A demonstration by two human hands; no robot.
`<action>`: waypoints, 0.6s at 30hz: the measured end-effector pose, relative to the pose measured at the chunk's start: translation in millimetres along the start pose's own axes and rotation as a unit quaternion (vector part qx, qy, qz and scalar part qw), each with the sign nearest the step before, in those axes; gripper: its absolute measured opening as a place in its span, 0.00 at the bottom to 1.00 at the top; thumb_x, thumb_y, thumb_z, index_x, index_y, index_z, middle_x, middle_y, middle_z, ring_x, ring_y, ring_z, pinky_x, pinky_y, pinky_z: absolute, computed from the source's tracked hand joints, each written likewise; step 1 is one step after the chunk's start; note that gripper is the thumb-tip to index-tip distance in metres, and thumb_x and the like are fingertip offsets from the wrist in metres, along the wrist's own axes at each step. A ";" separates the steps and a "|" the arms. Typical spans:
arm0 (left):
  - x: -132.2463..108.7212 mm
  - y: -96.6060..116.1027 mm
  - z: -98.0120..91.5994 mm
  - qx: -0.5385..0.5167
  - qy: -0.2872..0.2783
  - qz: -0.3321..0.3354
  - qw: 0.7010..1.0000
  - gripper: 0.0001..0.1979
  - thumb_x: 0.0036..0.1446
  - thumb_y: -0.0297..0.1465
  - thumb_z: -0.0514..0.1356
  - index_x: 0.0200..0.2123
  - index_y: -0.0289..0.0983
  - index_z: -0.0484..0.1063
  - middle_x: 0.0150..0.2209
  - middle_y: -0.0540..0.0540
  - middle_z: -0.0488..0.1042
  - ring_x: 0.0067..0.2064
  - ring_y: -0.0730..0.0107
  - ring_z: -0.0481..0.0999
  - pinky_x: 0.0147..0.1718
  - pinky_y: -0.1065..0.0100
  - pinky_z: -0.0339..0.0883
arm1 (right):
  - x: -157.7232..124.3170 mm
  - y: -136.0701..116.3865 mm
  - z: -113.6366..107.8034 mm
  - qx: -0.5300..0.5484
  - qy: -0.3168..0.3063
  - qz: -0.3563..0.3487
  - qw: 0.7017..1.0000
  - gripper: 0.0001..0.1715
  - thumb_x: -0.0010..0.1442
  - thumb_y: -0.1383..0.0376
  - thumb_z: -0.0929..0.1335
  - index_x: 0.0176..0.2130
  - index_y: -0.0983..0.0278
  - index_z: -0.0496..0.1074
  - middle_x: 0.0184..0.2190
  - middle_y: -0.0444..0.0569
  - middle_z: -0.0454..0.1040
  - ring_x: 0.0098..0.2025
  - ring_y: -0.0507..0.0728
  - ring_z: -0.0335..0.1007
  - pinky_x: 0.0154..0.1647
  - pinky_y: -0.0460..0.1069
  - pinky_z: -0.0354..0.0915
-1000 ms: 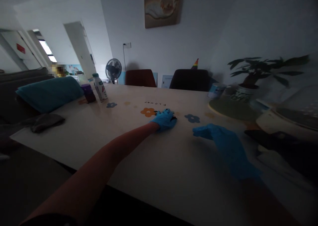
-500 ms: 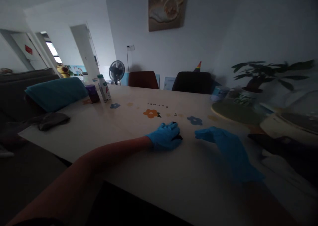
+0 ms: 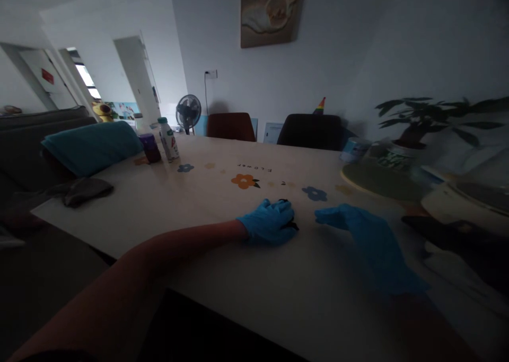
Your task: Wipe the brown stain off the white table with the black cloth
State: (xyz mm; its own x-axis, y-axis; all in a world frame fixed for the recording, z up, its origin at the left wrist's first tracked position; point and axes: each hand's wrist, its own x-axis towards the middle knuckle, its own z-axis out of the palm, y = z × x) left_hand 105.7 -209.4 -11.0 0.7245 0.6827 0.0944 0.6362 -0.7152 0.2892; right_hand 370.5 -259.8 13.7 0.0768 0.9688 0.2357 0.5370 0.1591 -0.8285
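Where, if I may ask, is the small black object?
In the head view's centre, the black object lies on the table under the left hand, beside the right hand.

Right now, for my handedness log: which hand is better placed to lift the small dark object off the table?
Left, probably. The left hand is curled over the small dark object, touching it; the right hand lies open to its right, apart from it.

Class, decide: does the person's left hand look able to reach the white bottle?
Probably only by leaning: no object stands between the left hand and the white bottle, but it stands far across the table.
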 end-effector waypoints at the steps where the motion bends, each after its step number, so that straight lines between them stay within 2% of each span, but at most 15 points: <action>1: 5.2 -0.5 0.0 0.005 0.001 -0.001 1.000 0.16 0.81 0.43 0.56 0.58 0.41 0.76 0.69 0.33 0.75 0.69 0.40 0.78 0.74 0.39 0.64 | -0.4 -0.7 -0.4 -0.005 0.001 -0.004 1.000 0.27 0.70 0.49 0.63 0.41 0.52 0.90 0.51 0.52 0.93 0.58 0.70 0.90 0.74 0.71 0.78; 5: 30.7 -3.7 -0.6 0.018 0.001 -0.009 1.000 0.18 0.82 0.44 0.53 0.56 0.39 0.76 0.67 0.32 0.76 0.70 0.39 0.76 0.73 0.40 0.66 | -3.2 -4.8 -3.0 -0.045 -0.006 -0.034 0.998 0.24 0.66 0.55 0.64 0.44 0.51 0.90 0.53 0.50 0.93 0.59 0.69 0.90 0.77 0.70 0.75; 8: 52.9 -8.4 -0.4 0.018 -0.004 -0.023 1.000 0.19 0.83 0.44 0.53 0.57 0.38 0.76 0.69 0.31 0.75 0.70 0.41 0.76 0.74 0.41 0.65 | -4.4 -6.1 -4.4 -0.071 -0.010 -0.049 0.996 0.25 0.63 0.54 0.65 0.47 0.54 0.90 0.54 0.52 0.92 0.60 0.72 0.89 0.80 0.73 0.71; 11: 75.6 -14.6 0.4 0.011 -0.008 -0.039 0.999 0.20 0.83 0.44 0.53 0.61 0.39 0.77 0.72 0.32 0.74 0.73 0.41 0.75 0.77 0.40 0.62 | -4.4 -6.9 -4.8 -0.072 -0.010 -0.029 0.997 0.26 0.63 0.52 0.65 0.45 0.56 0.89 0.53 0.55 0.92 0.60 0.74 0.89 0.79 0.75 0.71; 18: 119.3 -26.9 -0.9 0.017 -0.012 -0.104 0.994 0.23 0.83 0.45 0.51 0.67 0.39 0.76 0.80 0.31 0.67 0.80 0.39 0.67 0.81 0.35 0.53 | -3.5 -9.3 -0.9 0.021 0.011 0.046 0.999 0.27 0.72 0.50 0.63 0.41 0.54 0.89 0.53 0.53 0.92 0.59 0.68 0.89 0.71 0.67 0.80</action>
State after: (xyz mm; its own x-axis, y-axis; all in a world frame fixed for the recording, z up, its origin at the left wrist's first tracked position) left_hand 174.8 -108.5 -6.7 0.5822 0.8129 0.0129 0.7814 -0.5639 0.2674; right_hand 366.0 -264.9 21.0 0.1431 0.9752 0.1686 0.4903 0.0781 -0.8681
